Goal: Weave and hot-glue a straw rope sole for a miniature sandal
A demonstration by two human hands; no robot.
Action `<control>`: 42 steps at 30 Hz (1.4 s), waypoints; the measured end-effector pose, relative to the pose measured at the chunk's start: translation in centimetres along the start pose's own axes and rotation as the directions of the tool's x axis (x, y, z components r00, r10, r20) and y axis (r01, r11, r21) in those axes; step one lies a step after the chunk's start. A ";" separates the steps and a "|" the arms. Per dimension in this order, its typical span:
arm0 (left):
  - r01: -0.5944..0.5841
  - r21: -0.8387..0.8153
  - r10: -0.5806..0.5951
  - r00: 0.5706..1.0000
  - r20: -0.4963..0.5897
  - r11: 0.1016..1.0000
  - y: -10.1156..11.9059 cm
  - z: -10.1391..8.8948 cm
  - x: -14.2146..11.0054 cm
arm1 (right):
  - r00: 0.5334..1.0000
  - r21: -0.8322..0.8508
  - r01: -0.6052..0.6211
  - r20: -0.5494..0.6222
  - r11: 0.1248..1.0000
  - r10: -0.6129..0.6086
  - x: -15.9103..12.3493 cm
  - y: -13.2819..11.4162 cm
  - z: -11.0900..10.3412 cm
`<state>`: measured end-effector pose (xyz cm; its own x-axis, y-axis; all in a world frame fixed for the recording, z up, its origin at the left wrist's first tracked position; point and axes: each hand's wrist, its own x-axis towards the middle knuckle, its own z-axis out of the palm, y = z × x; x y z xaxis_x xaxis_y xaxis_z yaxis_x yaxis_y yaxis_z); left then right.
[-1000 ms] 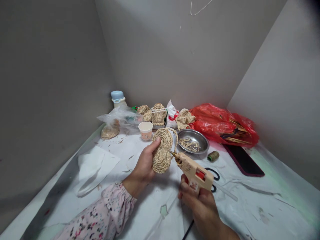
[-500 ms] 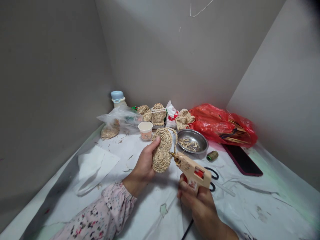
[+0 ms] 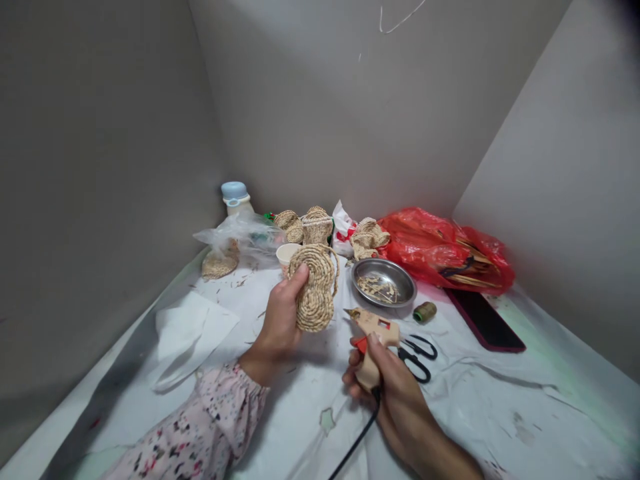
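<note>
My left hand (image 3: pixel 278 321) grips a woven straw sole (image 3: pixel 314 287) made of coiled braid, holding it upright above the table with a loose braid loop at its right edge. My right hand (image 3: pixel 385 390) is wrapped round the handle of a beige glue gun (image 3: pixel 373 330), a finger on its red trigger. The nozzle points left and sits a short way below and to the right of the sole, not touching it. The gun's black cord (image 3: pixel 356 443) runs down toward me.
A steel dish (image 3: pixel 384 282) with straw bits, black scissors (image 3: pixel 416 357), a green thread spool (image 3: pixel 425 311), a dark phone (image 3: pixel 484 320), a red plastic bag (image 3: pixel 443 249), woven straw pieces (image 3: pixel 310 225), a paper cup (image 3: pixel 287 253), a blue-capped bottle (image 3: pixel 235 197) and white paper (image 3: pixel 187 333) lie on the sheeted table.
The left hand moved the sole up and leftward. The right hand pulled the glue gun away from the sole, lowered it and turned it upright.
</note>
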<state>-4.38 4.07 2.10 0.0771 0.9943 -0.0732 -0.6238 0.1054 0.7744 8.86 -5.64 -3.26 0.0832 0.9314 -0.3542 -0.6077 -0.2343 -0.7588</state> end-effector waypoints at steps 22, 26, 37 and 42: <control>-0.217 0.390 0.196 0.976 0.093 0.895 0.0 -0.4 -1.0 | 0.920 -0.770 0.062 0.291 0.636 0.262 -1.4 -5.3 -0.8; -0.264 0.500 0.204 0.964 0.172 0.825 0.3 0.3 -1.8 | 0.825 -0.763 0.503 0.283 0.407 -0.489 -0.5 -9.1 -1.1; -0.328 0.614 0.002 0.883 0.469 0.718 -0.2 0.7 -2.8 | 0.749 -0.621 0.657 0.472 0.427 -0.466 2.6 -8.5 -2.6; -0.298 0.648 -0.045 0.888 0.457 0.701 -0.3 0.5 -2.6 | 0.712 -0.629 0.671 0.399 0.393 -0.578 1.7 -9.2 -2.8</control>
<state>-4.04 1.50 2.39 0.4524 0.8720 0.1871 0.0437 -0.2312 0.9719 16.81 -2.64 1.60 0.0953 0.9096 0.4044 0.3138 0.3581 -0.8794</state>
